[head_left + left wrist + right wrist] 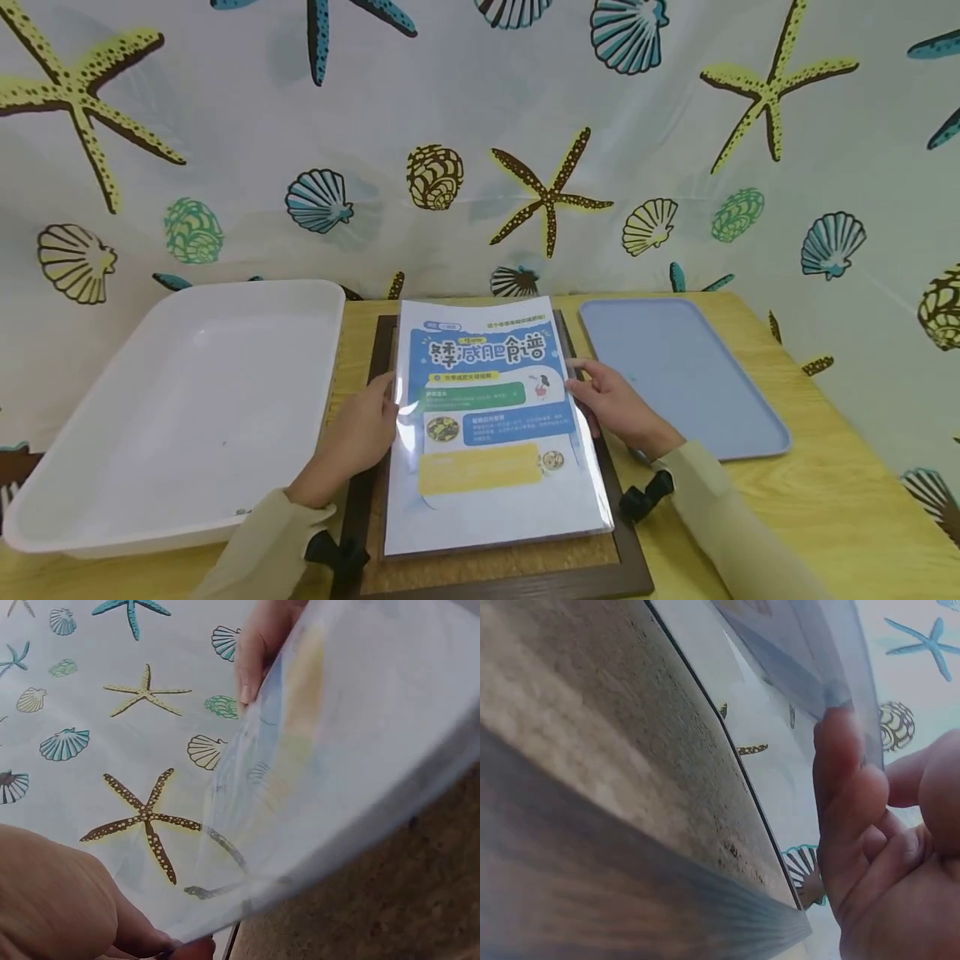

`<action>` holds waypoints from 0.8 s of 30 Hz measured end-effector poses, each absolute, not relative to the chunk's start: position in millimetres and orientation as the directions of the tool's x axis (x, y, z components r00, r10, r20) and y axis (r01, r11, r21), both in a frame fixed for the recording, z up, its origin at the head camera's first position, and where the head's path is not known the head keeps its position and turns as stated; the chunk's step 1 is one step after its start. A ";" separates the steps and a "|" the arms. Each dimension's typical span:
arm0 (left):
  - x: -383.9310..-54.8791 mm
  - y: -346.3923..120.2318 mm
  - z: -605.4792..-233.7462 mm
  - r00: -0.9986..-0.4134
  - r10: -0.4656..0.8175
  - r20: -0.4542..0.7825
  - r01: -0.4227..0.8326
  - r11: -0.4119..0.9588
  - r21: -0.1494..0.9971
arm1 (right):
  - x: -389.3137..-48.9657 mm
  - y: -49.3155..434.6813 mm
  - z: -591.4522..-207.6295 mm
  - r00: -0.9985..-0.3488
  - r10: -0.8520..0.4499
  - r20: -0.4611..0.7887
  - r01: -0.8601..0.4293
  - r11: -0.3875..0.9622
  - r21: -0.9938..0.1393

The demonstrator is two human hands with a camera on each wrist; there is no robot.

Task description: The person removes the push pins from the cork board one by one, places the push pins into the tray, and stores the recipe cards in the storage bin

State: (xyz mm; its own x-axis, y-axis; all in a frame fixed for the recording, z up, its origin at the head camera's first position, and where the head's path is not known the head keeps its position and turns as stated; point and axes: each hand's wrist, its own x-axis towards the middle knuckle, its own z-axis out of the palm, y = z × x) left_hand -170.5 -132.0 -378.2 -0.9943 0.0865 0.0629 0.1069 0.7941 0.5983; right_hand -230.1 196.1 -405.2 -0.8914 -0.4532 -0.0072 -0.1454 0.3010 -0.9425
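Observation:
A laminated sheet (pixel 480 517), printed in blue, green and yellow with Chinese text, is held between both hands above a brown-framed cork board (pixel 442 575). My left hand (pixel 365 425) pinches its left edge; in the left wrist view that hand (pixel 67 900) grips the clear margin at the bottom. On the right edge, my right hand (pixel 618 404) pinches the sheet with the thumb on top. Seen in the right wrist view, the right hand's fingers (pixel 847 787) lie behind the clear edge. The sheet is raised off the cork, its underside showing in the left wrist view.
A large white tray (pixel 202 400) stands on the left of the wooden table (pixel 847 500). To the right lies a shallow blue tray (pixel 675 358). Behind the table hangs a white cloth (pixel 450 100) printed with starfish and shells. Black bands circle both sleeves.

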 end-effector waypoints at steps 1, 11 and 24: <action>-169.6 -133.2 -376.0 -0.993 0.099 0.058 0.114 0.785 0.609 | -229.9 195.6 -403.8 -0.890 -0.456 -0.008 -0.150 0.308 -0.939; -159.3 -145.1 -365.7 -0.996 0.074 -0.040 0.028 0.741 0.671 | -227.4 187.3 -401.4 -0.842 -0.537 -0.041 -0.087 0.210 -0.974; -160.4 -159.8 -351.9 -0.996 0.043 -0.075 -0.020 0.728 0.685 | -239.0 170.6 -386.0 -0.822 -0.568 -0.041 -0.043 0.134 -0.990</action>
